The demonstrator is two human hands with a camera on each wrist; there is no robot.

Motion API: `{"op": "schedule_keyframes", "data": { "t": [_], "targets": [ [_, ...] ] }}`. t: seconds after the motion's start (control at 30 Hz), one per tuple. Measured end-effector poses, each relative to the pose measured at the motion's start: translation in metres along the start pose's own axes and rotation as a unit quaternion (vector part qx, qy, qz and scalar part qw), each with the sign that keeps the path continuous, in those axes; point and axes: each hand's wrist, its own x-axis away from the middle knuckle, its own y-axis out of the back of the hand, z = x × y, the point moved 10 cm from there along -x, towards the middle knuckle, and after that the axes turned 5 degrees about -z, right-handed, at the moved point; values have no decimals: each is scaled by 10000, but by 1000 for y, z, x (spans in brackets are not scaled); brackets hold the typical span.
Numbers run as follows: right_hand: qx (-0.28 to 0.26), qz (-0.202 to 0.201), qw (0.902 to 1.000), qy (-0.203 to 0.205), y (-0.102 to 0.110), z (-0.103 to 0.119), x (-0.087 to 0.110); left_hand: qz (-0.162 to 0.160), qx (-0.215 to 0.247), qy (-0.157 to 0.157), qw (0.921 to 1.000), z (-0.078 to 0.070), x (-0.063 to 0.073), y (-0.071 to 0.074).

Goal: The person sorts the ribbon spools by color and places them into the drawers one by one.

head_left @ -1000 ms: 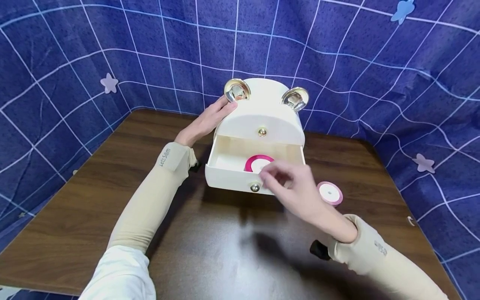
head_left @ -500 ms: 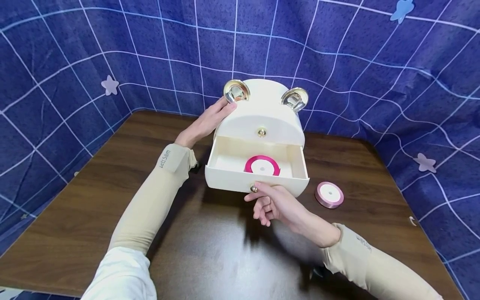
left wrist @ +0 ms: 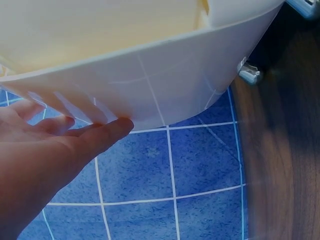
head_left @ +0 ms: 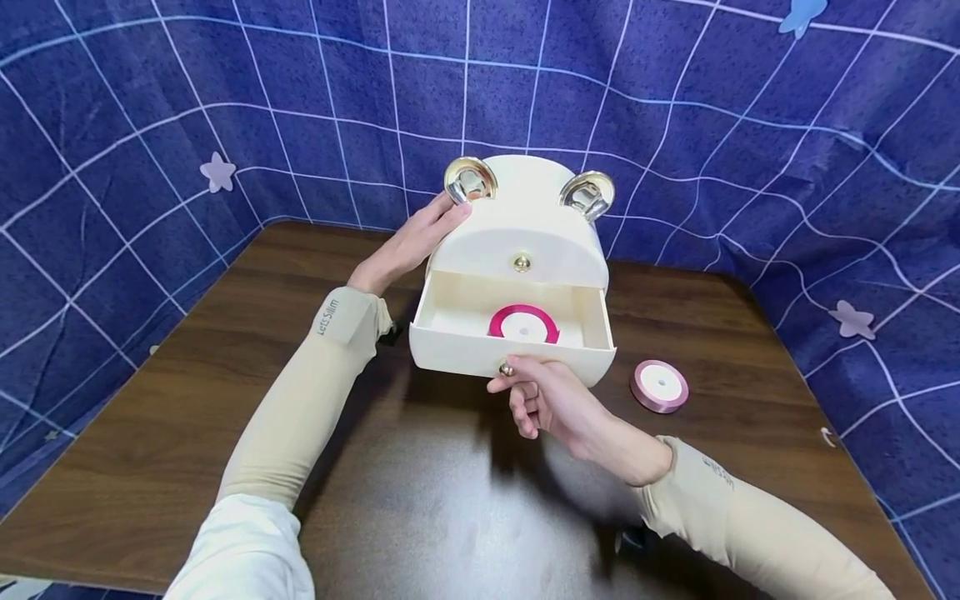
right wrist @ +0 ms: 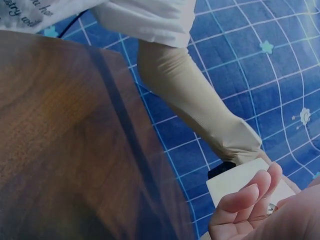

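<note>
A white cabinet with two shiny gold ear-like ornaments stands at the back of the table. Its lower drawer is pulled out, and inside lies a spool of hot-pink ribbon with a white core. My left hand rests against the cabinet's left side, fingers extended; the left wrist view shows its fingertips touching the white wall. Thumb and index finger of my right hand pinch the round metal drawer knob, while the other fingers curl loosely below it.
A spool of paler pink ribbon lies on the brown wooden table, right of the drawer. The closed upper drawer has a gold knob. Blue grid-patterned cloth hangs behind and at the sides.
My right hand has come down from over the drawer's front edge to its knob and now pinches it. My left hand has stayed on the cabinet; the drawer looks about as far out.
</note>
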Motion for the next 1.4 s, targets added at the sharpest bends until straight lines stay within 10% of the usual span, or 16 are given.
{"op": "schedule_keyframes", "data": {
  "t": [0.67, 1.4],
  "targets": [
    [-283, -116, 9992, -269, 19, 13, -29, -40, -32, 62, 10000, 2, 0, 1],
    [-469, -475, 9977, -90, 36, 31, -73, 114, 68, 104, 9999, -28, 15, -2]
  ]
}}
